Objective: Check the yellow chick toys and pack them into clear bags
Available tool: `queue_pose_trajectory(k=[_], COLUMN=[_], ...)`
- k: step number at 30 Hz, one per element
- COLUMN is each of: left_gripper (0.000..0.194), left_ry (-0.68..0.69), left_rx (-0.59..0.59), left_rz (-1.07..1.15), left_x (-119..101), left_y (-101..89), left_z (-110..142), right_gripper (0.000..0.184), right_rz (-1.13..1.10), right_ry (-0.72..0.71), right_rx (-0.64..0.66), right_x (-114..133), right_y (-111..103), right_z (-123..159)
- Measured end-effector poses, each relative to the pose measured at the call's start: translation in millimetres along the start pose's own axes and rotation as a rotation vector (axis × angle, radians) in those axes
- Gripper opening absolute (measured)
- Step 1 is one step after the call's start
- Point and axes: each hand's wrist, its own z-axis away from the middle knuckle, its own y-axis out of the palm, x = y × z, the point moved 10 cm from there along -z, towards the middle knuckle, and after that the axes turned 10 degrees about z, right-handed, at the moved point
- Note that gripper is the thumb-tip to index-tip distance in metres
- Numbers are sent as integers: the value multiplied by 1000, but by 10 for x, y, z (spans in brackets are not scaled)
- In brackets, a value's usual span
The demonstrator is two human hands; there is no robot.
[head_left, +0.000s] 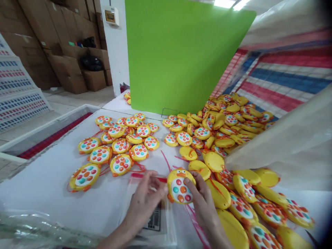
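Observation:
A yellow duck-shaped toy [181, 188] with a white belly and coloured round bumps faces up, its orange beak at the top. My right hand [203, 197] grips its right side, thumb on the front and fingers behind. My left hand [146, 199] is half curled with thumb and fingers apart; its thumb tip is right by the toy's left edge, and I cannot tell if they touch. Beneath my left hand lies a clear plastic bag [166, 230] with a red zip strip and a dark printed label. Pink cord [193, 221] trails below the toy.
Several similar toys [120, 145] lie in a group at the left of the white table [57, 207]. A large heap of them [233, 121] covers the right side. A green board [181, 55] stands behind. Clear plastic film [38, 228] lies front left; cartons [70, 72] are stacked beyond.

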Motion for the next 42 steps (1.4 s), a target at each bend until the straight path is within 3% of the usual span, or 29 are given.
queue_pose_trajectory(k=[2,4,8,11,17,21,26,30,35,39,42], left_gripper=[45,47,45,50,63,60,61,58,51,58,54], left_ry=[-71,-53,-44,-101,-174,-224,-378,-440,-439,-341,-383], left_rx=[123,160,202,219,105,38,-97,-8,180,199,184], left_rz=[151,253,275,290,208,190,267,361,436,387,438], left_x=[115,122,105,163,252,288,548,591,465,360,411], left_y=[211,306,304,254,144,93,16,185,376,319,285], left_z=[60,79,54,55,108,107,61,19,63,66,41], right_gripper=[35,35,42,42,45,44,41,43,42,42,38], right_rz=[-31,-6,66,95,146,163,182,145,119,144,238], right_ry=[-34,-61,6,-16,-116,-122,-32,7,23,9,-79], right_rx=[-18,-13,-61,2,212,203,224,192,158,189,202], right_x=[8,9,-89,-55,6,-9,-28,-28,-36,2,72], right_y=[48,80,-44,-31,201,212,249,196,167,182,131], right_z=[19,53,139,190,244,254,255,213,194,209,229])
